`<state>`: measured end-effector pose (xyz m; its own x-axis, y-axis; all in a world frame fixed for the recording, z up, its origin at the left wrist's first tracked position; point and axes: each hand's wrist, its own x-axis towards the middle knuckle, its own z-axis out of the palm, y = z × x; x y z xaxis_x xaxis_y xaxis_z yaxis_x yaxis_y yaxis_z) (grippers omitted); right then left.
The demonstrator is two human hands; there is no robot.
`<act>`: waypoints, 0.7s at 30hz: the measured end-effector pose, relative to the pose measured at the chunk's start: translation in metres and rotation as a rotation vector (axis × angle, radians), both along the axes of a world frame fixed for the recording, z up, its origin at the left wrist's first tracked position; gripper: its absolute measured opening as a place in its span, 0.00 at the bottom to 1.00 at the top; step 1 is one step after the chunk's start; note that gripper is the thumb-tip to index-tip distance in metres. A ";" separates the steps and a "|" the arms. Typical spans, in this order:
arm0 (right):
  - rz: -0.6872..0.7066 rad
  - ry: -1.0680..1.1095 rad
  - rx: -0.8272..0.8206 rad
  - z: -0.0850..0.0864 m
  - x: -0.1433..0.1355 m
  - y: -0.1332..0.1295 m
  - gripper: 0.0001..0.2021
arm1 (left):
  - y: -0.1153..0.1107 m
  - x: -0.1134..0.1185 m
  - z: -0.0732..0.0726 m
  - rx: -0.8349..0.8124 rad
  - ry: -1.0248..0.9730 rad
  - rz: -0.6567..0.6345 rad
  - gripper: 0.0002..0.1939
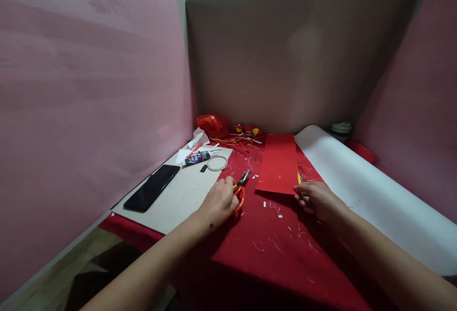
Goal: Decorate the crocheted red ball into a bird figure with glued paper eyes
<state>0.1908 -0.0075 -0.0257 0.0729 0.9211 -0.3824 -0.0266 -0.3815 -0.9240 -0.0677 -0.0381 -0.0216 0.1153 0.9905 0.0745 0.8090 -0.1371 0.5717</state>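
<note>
My left hand point(220, 197) is closed around one side of a pair of pliers point(243, 192) with orange handles and a dark head with a silvery tip, at the middle of the red cloth. The tip points away from me. My right hand point(314, 198) pinches the near right corner of a long red sheet of paper point(280, 163), whose near edge is slightly raised off the cloth. A small yellow piece point(299, 177) shows at the sheet's right edge, just beyond my right fingers.
A grey board point(167, 206) at the left bears a black phone point(153, 188), a glue tube point(197, 158) and a wire ring point(217, 163). A white paper roll point(360, 187) lies at the right. Threads and scraps litter the red cloth point(257, 254). Walls point(271, 63) stand around.
</note>
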 end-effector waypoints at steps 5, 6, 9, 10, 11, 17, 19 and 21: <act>0.026 0.049 -0.010 0.000 0.003 -0.014 0.11 | -0.022 -0.004 0.002 -0.074 -0.536 0.030 0.14; 0.038 0.065 -0.005 0.001 0.003 -0.017 0.11 | -0.027 -0.004 0.003 -0.111 -0.647 0.026 0.16; 0.062 0.153 0.017 0.005 0.004 -0.027 0.11 | -0.040 -0.002 0.007 -0.275 -1.035 -0.005 0.17; 0.056 0.186 0.009 0.007 0.005 -0.030 0.11 | -0.044 -0.002 0.007 -0.342 -1.176 -0.012 0.15; 0.042 0.217 -0.003 0.009 0.005 -0.033 0.10 | -0.048 -0.001 0.006 -0.407 -1.311 -0.013 0.14; 0.049 0.358 -0.004 0.017 0.008 -0.055 0.12 | -0.063 0.000 0.000 -0.499 -1.557 0.004 0.13; 0.054 0.372 -0.001 0.017 0.007 -0.066 0.13 | -0.068 0.000 0.000 -0.480 -1.538 -0.036 0.13; 0.068 0.380 0.007 0.014 0.005 -0.081 0.15 | -0.075 0.000 0.002 -0.474 -1.521 -0.109 0.10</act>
<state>0.1954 -0.0889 -0.0116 -0.1344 0.9215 -0.3645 -0.3420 -0.3883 -0.8557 -0.0681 -0.1127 -0.0197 0.2927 0.9490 -0.1174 -0.5294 0.2631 0.8065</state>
